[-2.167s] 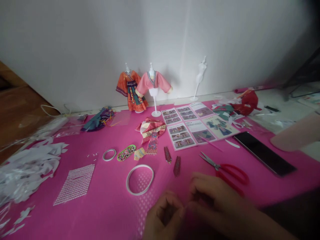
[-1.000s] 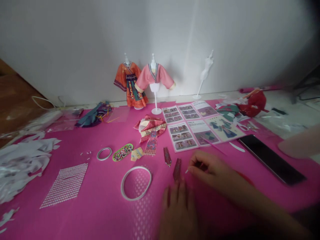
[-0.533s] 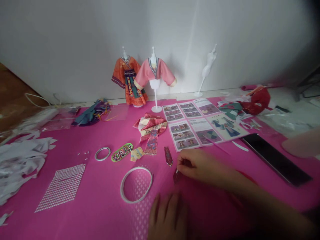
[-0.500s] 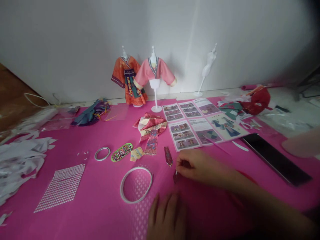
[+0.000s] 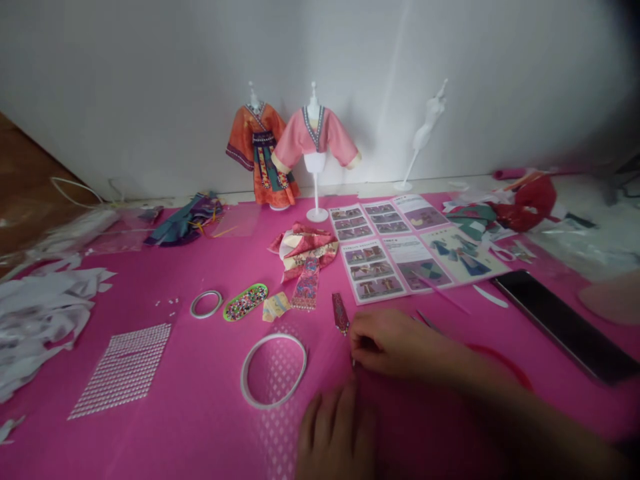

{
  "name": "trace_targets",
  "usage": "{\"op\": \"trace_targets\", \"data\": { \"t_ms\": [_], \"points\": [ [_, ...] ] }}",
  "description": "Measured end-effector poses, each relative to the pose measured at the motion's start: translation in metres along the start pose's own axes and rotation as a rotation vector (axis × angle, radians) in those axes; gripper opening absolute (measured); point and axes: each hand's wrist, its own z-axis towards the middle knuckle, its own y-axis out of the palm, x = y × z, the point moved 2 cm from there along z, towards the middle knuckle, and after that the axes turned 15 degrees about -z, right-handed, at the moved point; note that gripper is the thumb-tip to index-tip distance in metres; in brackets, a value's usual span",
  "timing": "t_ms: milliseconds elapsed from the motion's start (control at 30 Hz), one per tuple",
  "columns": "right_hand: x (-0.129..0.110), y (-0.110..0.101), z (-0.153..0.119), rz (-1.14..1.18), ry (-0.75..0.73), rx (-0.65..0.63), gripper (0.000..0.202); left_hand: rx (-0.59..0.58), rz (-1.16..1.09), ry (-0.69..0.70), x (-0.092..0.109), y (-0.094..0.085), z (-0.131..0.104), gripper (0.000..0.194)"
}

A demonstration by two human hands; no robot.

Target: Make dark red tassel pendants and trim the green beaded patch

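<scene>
My right hand (image 5: pixel 383 343) is closed in a pinch low over the pink mat. A tiny pale tip shows at its fingertips, but what they hold is too small to name. Just beyond those fingers lies a dark red pointed fabric strip (image 5: pixel 340 313) with beads at its tip. My left hand (image 5: pixel 335 433) rests palm down nearer to me, fingers stretched out on the mat. To its left lies a large white tape ring (image 5: pixel 245 380). A patterned pink fabric band (image 5: pixel 305 285), a cream fabric piece (image 5: pixel 276 307) and a green tray of beads (image 5: pixel 229 312) lie farther off.
Two dressed mini mannequins (image 5: pixel 315 130) and a bare white one (image 5: pixel 425 127) stand by the wall. An instruction sheet (image 5: pixel 370 257) and a black phone (image 5: pixel 563 327) lie right. A small tape roll (image 5: pixel 205 315), rhinestone sheet (image 5: pixel 125 367) and white scraps (image 5: pixel 45 320) are left.
The view has shifted slightly. The dark piece that showed below my right fingertips is now mostly hidden. My right hand stays pinched and my left stays flat on the mat.
</scene>
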Motion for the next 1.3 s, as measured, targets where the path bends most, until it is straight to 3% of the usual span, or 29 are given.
{"op": "trace_targets", "data": {
  "t_ms": [167,567,733,1033,1300],
  "points": [
    [-0.0005,-0.0005,0.0009,-0.022,-0.034,-0.006,0.011,-0.021,0.057,0.053,-0.0019,0.0009,-0.0007,0.019],
    [0.0008,0.0021,0.0032,-0.026,-0.063,-0.025,0.013,-0.021,0.049,0.115,-0.0053,0.0007,0.0017,0.047],
    [0.0006,0.0015,0.0027,-0.012,-0.036,-0.022,0.011,-0.019,0.057,0.112,-0.0042,-0.0016,0.0036,0.041],
    [0.0020,0.0029,0.0009,0.027,0.005,-0.009,0.009,0.095,-0.051,0.067,-0.0014,-0.0020,0.0085,0.052],
    [0.0000,0.0019,-0.0004,0.050,-0.004,0.016,0.009,0.000,-0.068,0.133,-0.0088,-0.0052,0.0006,0.042]
  ]
}}
